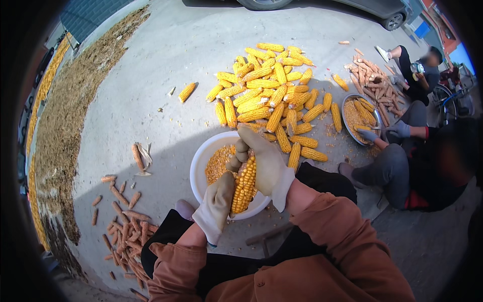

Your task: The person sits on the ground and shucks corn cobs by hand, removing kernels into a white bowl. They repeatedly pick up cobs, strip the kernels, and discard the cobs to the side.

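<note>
Both my hands wear light work gloves and grip one ear of yellow corn (244, 185) between them. My left hand (219, 196) holds it from the left, near its lower half. My right hand (266, 162) wraps its upper end, where some kernels are gone and bare cob shows. Directly beneath is a white plastic basin (197, 170) with loose corn kernels (219, 162) inside; my hands hide part of it. Just beyond the basin lies a heap of whole corn ears (264, 90) on the concrete.
Stripped cobs (128, 238) are piled at my left. On the right, a seated person (400, 166) in gloves works an ear over a metal bowl (345, 113). Farther back are another cob pile (371, 81), a second seated person (419, 71) and a parked car (339, 7).
</note>
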Tool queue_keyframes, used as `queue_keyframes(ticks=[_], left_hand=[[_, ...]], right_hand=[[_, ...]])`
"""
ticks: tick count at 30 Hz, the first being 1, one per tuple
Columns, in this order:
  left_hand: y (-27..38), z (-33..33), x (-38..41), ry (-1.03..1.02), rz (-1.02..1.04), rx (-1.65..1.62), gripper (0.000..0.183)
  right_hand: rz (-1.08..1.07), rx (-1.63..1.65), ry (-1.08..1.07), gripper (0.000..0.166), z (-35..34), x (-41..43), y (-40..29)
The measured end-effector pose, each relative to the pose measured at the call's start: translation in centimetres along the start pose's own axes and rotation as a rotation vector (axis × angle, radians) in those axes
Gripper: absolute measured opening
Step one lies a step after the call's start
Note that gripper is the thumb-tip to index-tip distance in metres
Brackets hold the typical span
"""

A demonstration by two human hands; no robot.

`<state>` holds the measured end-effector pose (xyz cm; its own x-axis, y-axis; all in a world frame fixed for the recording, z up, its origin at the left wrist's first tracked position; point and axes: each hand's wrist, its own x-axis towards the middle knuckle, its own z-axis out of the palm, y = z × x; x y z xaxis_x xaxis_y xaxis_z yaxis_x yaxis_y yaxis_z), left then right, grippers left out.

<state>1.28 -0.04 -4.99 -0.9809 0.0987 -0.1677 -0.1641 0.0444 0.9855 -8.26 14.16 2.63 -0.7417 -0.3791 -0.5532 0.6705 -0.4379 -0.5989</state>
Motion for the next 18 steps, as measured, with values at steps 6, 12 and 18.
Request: queue_keyframes(ticks=[6,12,18], left_hand=[[2.9,0.1,0.6,-0.101,0.096,0.352,0.027],[1.5,0.3,0.6,-0.046,-0.011,0.081,0.029],[3.1,-0.4,-0.1,-0.126,0.011,0.292,0.027]], right_hand=[[-0.033,-0.021,-0.026,0.035,-0.3,0.2,0.8],[-0.016,-0.102,0.019,0.033,0.3,-0.3,0.6],[-0.022,0.015,0.026,0.038,0.1,-0.2,0.2]])
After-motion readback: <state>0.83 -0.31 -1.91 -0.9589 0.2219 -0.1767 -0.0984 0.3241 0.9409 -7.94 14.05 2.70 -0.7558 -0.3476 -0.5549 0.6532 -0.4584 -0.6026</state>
